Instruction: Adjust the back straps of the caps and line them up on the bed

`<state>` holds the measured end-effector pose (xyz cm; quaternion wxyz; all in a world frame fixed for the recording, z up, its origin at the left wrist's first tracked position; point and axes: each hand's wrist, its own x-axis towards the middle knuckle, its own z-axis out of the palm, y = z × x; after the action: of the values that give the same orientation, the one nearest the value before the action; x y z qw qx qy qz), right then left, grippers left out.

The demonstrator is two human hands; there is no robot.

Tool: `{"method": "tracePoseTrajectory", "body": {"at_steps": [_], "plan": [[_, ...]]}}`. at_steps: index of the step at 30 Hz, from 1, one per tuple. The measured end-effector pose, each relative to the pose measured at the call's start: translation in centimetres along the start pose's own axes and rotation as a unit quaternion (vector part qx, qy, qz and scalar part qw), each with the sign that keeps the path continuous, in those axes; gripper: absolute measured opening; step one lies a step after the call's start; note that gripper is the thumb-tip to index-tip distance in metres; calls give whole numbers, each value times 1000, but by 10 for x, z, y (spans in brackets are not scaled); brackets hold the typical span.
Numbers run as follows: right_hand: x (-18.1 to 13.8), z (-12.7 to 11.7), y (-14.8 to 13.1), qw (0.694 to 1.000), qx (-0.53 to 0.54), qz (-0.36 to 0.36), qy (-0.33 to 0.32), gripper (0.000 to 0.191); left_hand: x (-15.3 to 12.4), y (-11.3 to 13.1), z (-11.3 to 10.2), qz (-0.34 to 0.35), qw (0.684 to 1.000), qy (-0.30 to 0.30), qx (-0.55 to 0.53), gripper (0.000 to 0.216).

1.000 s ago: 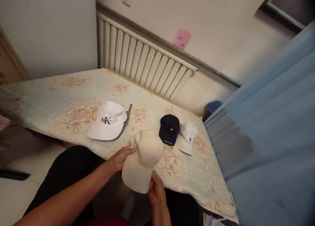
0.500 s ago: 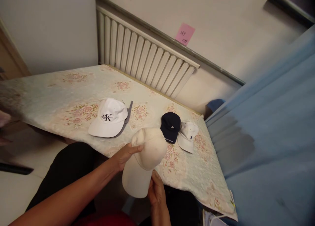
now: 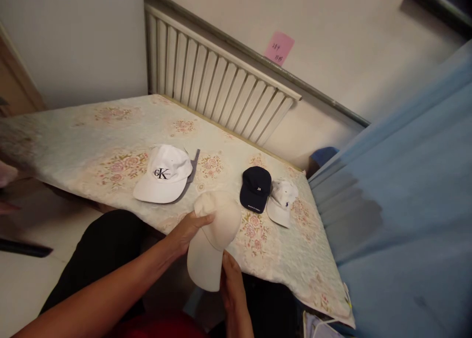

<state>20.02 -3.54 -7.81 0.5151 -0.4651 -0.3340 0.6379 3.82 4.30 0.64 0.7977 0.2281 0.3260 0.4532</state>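
- Head view: two hands, both the wearer's own, hold one cream cap (image 3: 221, 220) in front of the body, over the near edge of the bed-like surface, its brim pointing down toward the lap.
- The left hand (image 3: 189, 233) pinches the cap's left side, thumb lying on top of the crown and the other fingers mostly hidden beneath.
- The right hand (image 3: 233, 275) grips the right edge of the brim near the crown, its fingers curled; their tips are partly hidden.
- Three more caps lie on one flowered cloth (image 3: 155, 117).
- One is a white cap with large dark letters (image 3: 165, 176), on the left, with one grey piece (image 3: 195, 162) showing from under it; I cannot tell what that piece is.
- One dark blue cap (image 3: 255, 186) lies on the right, with small pale marks on its front and brim.
- Just beside it, to its right, is one white cap with a small dark emblem (image 3: 283, 198).
- Behind the cloth stands one radiator (image 3: 217, 82); one pink note (image 3: 282, 43) with handwriting is on the wall above.
- One blue curtain (image 3: 398, 205) hangs at the right, and part of one picture frame (image 3: 438, 11) shows at the upper right.
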Motion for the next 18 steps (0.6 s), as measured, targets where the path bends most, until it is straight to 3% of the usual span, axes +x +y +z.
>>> {"method": "tracePoseTrajectory", "body": {"at_steps": [6, 12, 16, 18], "plan": [[-8, -11, -5, 972, -215, -56, 82, 50, -4, 6, 13, 23, 999, 47, -12, 52], [-30, 5, -25, 941, -277, -193, -5, 63, -5, 7, 22, 69, 994, 86, -4, 44], [-41, 19, -30, 885, -385, -263, 5, 80, -7, 6, 30, 80, 990, 114, -16, 39], [-43, 23, -27, 847, -448, -284, 30, 74, -10, 5, 36, 76, 989, 125, -24, 38]]}}
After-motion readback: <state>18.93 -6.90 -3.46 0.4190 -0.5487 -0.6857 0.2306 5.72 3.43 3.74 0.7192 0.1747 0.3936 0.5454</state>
